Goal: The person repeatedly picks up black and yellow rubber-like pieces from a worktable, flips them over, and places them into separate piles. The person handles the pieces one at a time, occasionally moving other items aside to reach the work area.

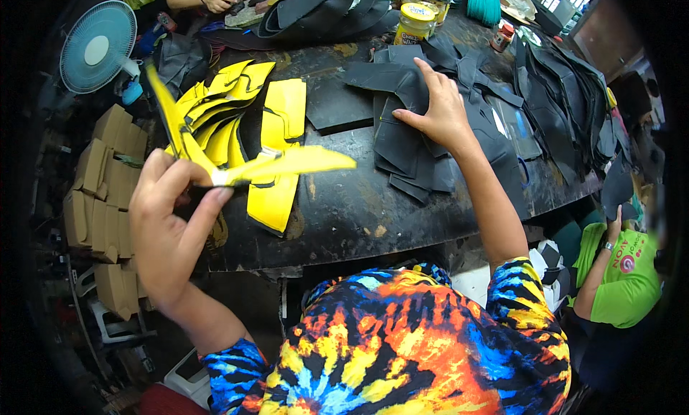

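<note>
Raised over the table's left part, my left hand [161,228] pinches a bent yellow cut piece [301,164] between thumb and fingers. The piece is blurred and its two arms spread in a V. Beneath it lie a fanned pile of yellow pieces with black edges [233,85] and a separate yellow strip [283,113]. My right hand [445,117] is over a stack of flat black cut pieces [398,146], thumb and fingers apart. Its thumb and fingertips appear to rest on the top pieces; it grips nothing that I can see.
The dark worn table [344,214] also carries a yellow-lidded jar [416,24], more black pieces [560,106] at right and a small red jar [502,36]. A fan [99,47] and cardboard boxes [108,178] stand left. A person in green [624,271] sits right; another's hands [219,2] are at the far side.
</note>
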Demonstrator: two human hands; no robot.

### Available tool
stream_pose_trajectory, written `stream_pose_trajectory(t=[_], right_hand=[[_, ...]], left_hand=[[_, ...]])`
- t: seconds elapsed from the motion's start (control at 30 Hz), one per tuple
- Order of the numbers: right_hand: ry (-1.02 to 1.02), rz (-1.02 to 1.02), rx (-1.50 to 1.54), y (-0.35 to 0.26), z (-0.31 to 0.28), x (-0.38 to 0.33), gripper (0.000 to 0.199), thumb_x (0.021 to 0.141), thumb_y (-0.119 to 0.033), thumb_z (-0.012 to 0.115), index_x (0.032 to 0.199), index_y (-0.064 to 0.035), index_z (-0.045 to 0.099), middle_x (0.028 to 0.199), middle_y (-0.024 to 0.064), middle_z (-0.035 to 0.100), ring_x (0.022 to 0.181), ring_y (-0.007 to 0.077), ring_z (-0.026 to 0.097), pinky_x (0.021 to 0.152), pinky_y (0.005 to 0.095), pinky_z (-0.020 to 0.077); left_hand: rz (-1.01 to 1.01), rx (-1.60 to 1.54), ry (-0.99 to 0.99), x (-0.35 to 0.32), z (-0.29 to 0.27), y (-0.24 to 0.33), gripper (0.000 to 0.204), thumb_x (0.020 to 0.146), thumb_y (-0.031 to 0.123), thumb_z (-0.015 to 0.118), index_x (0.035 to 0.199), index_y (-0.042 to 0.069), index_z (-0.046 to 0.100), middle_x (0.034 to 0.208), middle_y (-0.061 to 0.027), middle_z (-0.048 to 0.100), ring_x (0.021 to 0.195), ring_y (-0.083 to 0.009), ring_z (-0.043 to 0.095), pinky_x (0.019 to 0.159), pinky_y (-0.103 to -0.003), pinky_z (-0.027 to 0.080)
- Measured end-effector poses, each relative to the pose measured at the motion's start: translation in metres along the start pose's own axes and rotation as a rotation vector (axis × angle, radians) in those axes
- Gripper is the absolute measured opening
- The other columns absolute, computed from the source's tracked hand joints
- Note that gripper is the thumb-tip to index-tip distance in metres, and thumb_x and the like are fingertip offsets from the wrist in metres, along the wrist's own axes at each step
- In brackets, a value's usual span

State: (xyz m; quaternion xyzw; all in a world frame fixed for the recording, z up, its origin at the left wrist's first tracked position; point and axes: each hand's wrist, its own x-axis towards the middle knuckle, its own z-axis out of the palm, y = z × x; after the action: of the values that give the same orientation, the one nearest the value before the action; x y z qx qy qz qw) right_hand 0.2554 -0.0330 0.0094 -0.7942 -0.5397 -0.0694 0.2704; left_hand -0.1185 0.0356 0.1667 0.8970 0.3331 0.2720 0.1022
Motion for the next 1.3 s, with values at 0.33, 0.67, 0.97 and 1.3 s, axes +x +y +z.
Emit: stream_pose_trajectory(t=[0.33,0.67,0.97,1.3], right_hand=[[0.064,0.051,0.179,-0.077,0.012,-0.023,0.101,0.066,-0.061,0.084,0.145,-0.0109,0.045,0.128,0.0248,0.047,0.109,0.044,0.062,0.087,0.0475,0.0551],[0.012,0.011,0.551,-0.015,-0.016,-0.056,0.027,0.089,-0.008,0.067,0.116,-0.0032,0.068,0.097,0.0149,0.07,0.086,0.0255,0.069,0.078,0.0348,0.0545],[0.071,0.324,0.755,0.029,-0.011,-0.036,0.021,0.09,-0.01,0.072,0.106,0.0019,0.067,0.083,0.0005,0.065,0.072,0.0051,0.058,0.065,0.0212,0.0492],[0.061,0.31,0.663,0.026,0.001,-0.032,0.024,0.085,-0.012,0.078,0.102,0.0018,0.068,0.081,0.002,0.066,0.071,0.007,0.059,0.065,0.0225,0.0504]], left_hand=[[0.359,0.143,-0.458,0.015,0.093,0.026,0.029,0.075,0.012,0.08,0.1,0.007,0.067,0.093,-0.0146,0.057,0.085,-0.0336,0.063,0.075,-0.043,0.051],[-0.371,-0.513,-0.283,-0.044,0.148,-0.025,0.053,0.092,0.0,0.06,0.143,0.005,0.045,0.112,-0.0225,0.066,0.1,-0.0309,0.069,0.083,-0.037,0.057],[-0.499,-0.827,-0.068,-0.067,0.197,-0.043,0.065,0.097,0.0,0.049,0.156,0.011,0.022,0.132,-0.0298,0.056,0.095,-0.0197,0.063,0.088,-0.029,0.049],[-0.666,-1.209,0.001,-0.058,0.205,-0.032,0.07,0.097,-0.002,0.053,0.157,0.01,0.021,0.138,-0.0225,0.048,0.119,-0.0164,0.051,0.1,-0.027,0.04]])
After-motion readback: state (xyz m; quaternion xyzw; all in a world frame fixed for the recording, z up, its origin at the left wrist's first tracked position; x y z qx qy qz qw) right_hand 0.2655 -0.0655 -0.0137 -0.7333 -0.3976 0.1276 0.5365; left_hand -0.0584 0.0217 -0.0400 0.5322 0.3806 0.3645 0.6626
